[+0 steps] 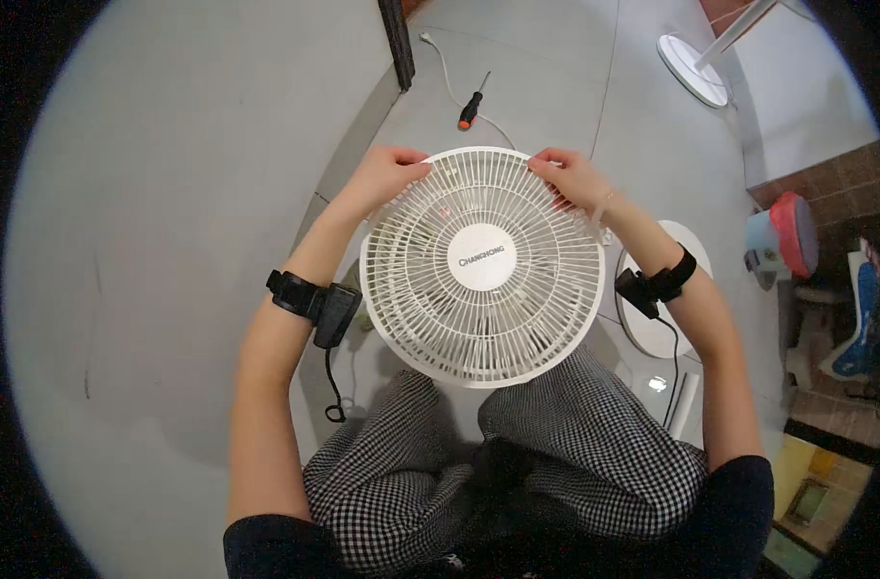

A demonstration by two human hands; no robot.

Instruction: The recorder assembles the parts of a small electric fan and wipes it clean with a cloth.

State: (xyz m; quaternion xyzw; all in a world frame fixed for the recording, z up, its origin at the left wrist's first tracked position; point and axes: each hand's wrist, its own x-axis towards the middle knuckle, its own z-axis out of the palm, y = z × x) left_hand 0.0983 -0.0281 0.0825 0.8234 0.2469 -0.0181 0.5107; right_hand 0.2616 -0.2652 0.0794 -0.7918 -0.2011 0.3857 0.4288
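Note:
A round white fan grille [482,328] with a solid disc at its centre faces up in front of my knees. My left hand [390,176] grips its far left rim, thumb on the top side and fingers curled over the edge. On the far right rim my right hand [567,177] holds on in the same way, with some fingertips hidden below. Through the slats, parts behind the grille show only faintly; I cannot make them out.
Beyond the grille, a screwdriver [474,104] with a black and orange handle lies beside a white power cord [444,68]. A white round base [689,333] lies to the right. At the far right stand a pole on a round foot [686,69] and a pink-and-blue bin [782,236].

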